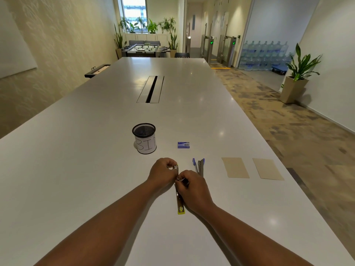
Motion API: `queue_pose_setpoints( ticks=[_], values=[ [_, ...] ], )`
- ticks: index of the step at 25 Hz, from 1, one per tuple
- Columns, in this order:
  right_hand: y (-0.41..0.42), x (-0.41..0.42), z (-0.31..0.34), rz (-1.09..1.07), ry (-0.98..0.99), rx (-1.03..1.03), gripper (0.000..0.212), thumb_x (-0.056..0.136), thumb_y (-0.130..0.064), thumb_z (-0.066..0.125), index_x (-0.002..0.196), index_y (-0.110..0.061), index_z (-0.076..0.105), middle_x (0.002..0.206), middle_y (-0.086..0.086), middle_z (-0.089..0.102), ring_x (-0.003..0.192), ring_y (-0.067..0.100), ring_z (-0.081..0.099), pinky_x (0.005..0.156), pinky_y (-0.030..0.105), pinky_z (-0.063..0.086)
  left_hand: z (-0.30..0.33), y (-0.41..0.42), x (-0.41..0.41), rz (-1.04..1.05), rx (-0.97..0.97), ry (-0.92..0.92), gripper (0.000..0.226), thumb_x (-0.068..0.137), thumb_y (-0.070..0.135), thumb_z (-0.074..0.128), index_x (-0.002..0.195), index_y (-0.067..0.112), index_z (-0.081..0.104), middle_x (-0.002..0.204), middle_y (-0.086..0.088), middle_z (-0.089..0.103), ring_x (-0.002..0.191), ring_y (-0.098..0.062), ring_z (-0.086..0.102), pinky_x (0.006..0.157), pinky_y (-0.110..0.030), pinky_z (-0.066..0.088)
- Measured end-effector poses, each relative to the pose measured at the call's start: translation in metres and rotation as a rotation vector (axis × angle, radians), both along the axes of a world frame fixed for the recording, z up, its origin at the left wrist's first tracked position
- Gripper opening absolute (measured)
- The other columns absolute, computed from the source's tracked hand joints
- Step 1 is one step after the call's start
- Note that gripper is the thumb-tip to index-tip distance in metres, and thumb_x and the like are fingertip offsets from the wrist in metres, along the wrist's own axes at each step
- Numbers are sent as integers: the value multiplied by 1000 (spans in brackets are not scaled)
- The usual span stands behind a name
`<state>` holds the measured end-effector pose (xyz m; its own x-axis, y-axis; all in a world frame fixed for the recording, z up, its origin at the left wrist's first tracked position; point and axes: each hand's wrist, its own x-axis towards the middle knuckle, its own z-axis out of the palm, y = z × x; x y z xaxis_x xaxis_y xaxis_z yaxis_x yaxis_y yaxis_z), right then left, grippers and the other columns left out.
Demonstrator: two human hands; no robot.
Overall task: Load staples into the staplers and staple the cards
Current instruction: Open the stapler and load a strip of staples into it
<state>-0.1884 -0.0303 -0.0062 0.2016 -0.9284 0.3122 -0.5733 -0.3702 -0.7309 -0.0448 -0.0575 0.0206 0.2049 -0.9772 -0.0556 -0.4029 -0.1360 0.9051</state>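
Note:
A yellow stapler (pixel 180 205) lies unfolded flat on the white table (pixel 96 150), pointing away from me. My left hand (pixel 162 172) grips its far end. My right hand (pixel 192 189) pinches at the middle of the stapler, fingers closed on a small metal part; whether staples are between them I cannot tell. A blue stapler (pixel 199 166) lies opened just right of my hands. A small blue staple box (pixel 183 145) rests behind it. Two tan cards (pixel 235 167) (pixel 268 168) lie side by side further right.
A black mesh cup (pixel 144 138) with a paper label reading "BIN" stands behind my left hand. A cable slot (pixel 150 89) sits in the table's middle. The table's right edge runs close past the cards, with carpet floor beyond.

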Motion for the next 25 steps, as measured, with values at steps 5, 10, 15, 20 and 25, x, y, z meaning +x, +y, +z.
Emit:
queue_pose_setpoints(
  ticks=[5, 10, 15, 20, 25],
  values=[
    [0, 1, -2, -1, 22, 4, 10, 90, -31, 59, 80, -29, 56, 73, -10, 56, 70, 11, 54, 63, 32, 52, 4, -5, 2, 16, 58, 74, 22, 77, -1, 68, 90, 16, 74, 90, -5, 73, 84, -19, 71, 64, -22, 57],
    [1, 1, -2, -9, 37, 4, 16, 90, -29, 61, 79, -36, 51, 72, -13, 53, 72, 9, 54, 60, 19, 44, 6, -13, 4, 22, 105, 79, 17, 76, -1, 66, 84, 12, 75, 87, -7, 75, 88, -26, 73, 82, -41, 63],
    [2, 1, 2, -9, 27, 17, 14, 92, -30, 61, 81, -33, 52, 73, -10, 54, 70, 10, 53, 62, 24, 45, 10, -19, 6, 25, 156, 34, 16, 76, 4, 65, 77, 15, 77, 84, -1, 76, 87, -20, 72, 86, -42, 61],
    [7, 1, 9, 8, -13, 30, 9, 98, -32, 48, 89, -32, 45, 73, -7, 57, 67, 12, 56, 60, 34, 49, 12, -21, 8, 36, 175, 44, 12, 76, 4, 69, 76, 14, 77, 83, -2, 77, 88, -20, 73, 85, -40, 62],
    [8, 1, 10, 35, 63, -87, 17, 103, -18, 45, 95, -20, 59, 83, -5, 58, 76, 13, 52, 67, 32, 46, 12, -21, 11, 15, 177, 7, 11, 75, 5, 72, 75, 14, 77, 82, 2, 77, 87, -17, 72, 83, -37, 61]
  ],
)
